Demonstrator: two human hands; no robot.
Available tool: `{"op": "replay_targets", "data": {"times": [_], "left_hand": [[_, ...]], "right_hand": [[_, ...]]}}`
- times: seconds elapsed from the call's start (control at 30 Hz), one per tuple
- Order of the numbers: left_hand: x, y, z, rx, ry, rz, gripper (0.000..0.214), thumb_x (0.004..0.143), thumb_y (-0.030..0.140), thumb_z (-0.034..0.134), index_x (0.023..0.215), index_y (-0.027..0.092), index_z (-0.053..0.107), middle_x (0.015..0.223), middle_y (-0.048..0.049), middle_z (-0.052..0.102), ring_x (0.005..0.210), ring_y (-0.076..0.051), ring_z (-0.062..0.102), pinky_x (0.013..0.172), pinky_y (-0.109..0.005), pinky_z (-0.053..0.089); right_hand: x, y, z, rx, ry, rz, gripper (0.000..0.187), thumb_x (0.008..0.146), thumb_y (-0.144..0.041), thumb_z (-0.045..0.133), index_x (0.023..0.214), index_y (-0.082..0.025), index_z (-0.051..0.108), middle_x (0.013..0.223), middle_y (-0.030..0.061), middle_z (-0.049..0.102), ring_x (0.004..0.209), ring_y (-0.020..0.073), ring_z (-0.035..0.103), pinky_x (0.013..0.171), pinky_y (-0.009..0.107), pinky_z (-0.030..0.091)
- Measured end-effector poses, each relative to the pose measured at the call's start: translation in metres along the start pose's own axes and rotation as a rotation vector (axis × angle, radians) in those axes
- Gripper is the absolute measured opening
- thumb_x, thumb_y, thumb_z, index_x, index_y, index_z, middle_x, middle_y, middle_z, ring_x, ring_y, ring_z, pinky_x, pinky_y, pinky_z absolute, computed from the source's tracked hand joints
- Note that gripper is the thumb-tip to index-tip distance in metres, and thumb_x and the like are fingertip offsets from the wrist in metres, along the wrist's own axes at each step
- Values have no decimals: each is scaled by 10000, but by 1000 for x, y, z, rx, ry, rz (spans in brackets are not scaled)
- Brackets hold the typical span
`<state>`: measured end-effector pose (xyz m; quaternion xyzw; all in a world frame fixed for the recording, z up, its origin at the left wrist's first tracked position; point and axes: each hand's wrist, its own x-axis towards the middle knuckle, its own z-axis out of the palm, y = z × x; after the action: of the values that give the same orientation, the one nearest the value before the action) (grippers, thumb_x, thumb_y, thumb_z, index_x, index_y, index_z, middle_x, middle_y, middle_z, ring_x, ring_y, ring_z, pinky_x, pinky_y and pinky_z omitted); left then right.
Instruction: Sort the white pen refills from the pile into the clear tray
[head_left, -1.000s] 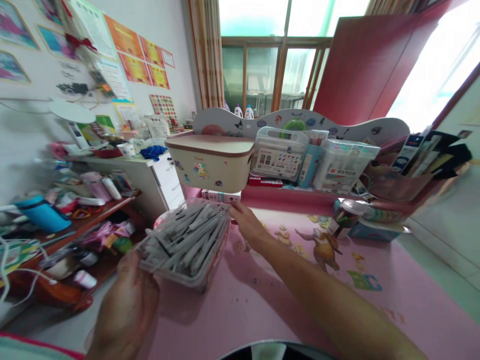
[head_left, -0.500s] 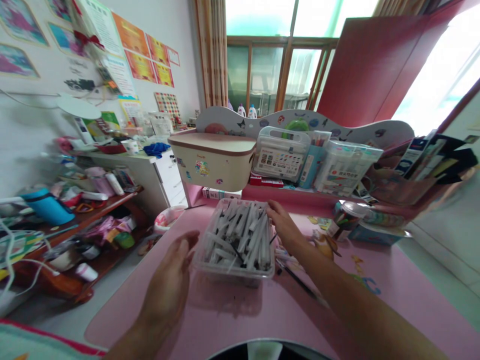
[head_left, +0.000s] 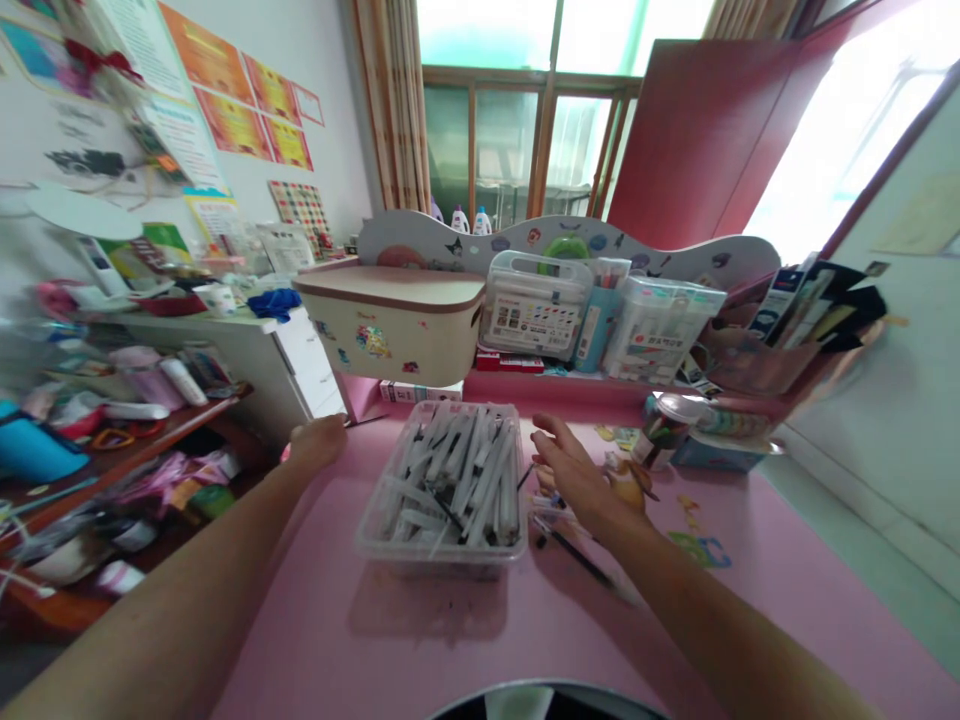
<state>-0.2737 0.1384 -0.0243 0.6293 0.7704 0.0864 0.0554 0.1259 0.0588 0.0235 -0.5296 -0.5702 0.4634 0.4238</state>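
A clear plastic box (head_left: 390, 535) full of white and grey pens rests on the pink desk (head_left: 465, 650), in the middle. My right hand (head_left: 581, 478) hovers just right of the box, fingers spread, holding nothing. My left hand (head_left: 319, 440) reaches out past the box's left side toward the desk's far left edge; its fingers look curled and nothing shows in them. A black pen (head_left: 574, 548) lies on the desk under my right wrist.
A cream bin (head_left: 394, 325) with a brown lid, clear marker cases (head_left: 536, 305) and a blue pen cup (head_left: 592, 320) stand on the raised shelf behind. A small jar (head_left: 664, 428) and a toy figure (head_left: 626, 478) sit to the right. Cluttered shelves (head_left: 112, 430) fill the left.
The pen box was carried from the left and set down mid-desk. Both hands have let go of it; my left hand has reached forward to the left, and my right has drawn back.
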Motion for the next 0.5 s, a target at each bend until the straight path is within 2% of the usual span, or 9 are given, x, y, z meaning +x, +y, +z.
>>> {"op": "replay_targets", "data": {"times": [0.1,0.2,0.3,0.4,0.43,0.5], "left_hand": [[3,1,4,101,-18,-97,373,926,349,600,1250,167,571,1249,-107,602,1056,-240,624,872,-453,547],[-4,10,-1,152,-6,-102,377,924,352,604,1251,168,569,1252,-105,599,1051,-236,625,869,-449,549],[-21,22,-8,167,55,-47,347,932,344,588,1220,151,592,1223,-114,619,1064,-249,623,893,-469,531],[-41,34,-20,149,130,27,317,958,236,440,1092,85,684,1086,-214,686,1046,-359,643,892,-525,482],[-46,38,-24,133,153,54,351,950,220,402,1089,93,698,1081,-227,694,1025,-381,653,875,-521,478],[-56,47,-35,89,186,116,379,935,257,395,1139,164,701,1125,-182,710,1001,-363,670,859,-458,486]], "right_hand": [[-4,1,-3,0,15,40,541,883,-499,482,1355,-237,486,1333,117,553,1045,253,607,859,420,501],[-7,3,-4,32,6,61,548,874,-504,490,1350,-231,484,1309,116,556,1046,247,609,883,413,496],[-9,6,-4,56,-8,57,545,869,-506,499,1341,-235,479,1334,112,535,1050,239,609,914,410,489],[-11,8,-5,71,-15,47,533,869,-510,501,1332,-247,477,1316,107,543,1034,238,612,871,400,508],[-11,8,-6,79,-4,32,522,869,-508,501,1322,-250,483,1300,105,551,1025,238,614,845,393,516],[-11,3,-7,89,64,-46,463,868,-484,501,1267,-249,521,1242,96,584,1014,236,612,812,377,521]]}}
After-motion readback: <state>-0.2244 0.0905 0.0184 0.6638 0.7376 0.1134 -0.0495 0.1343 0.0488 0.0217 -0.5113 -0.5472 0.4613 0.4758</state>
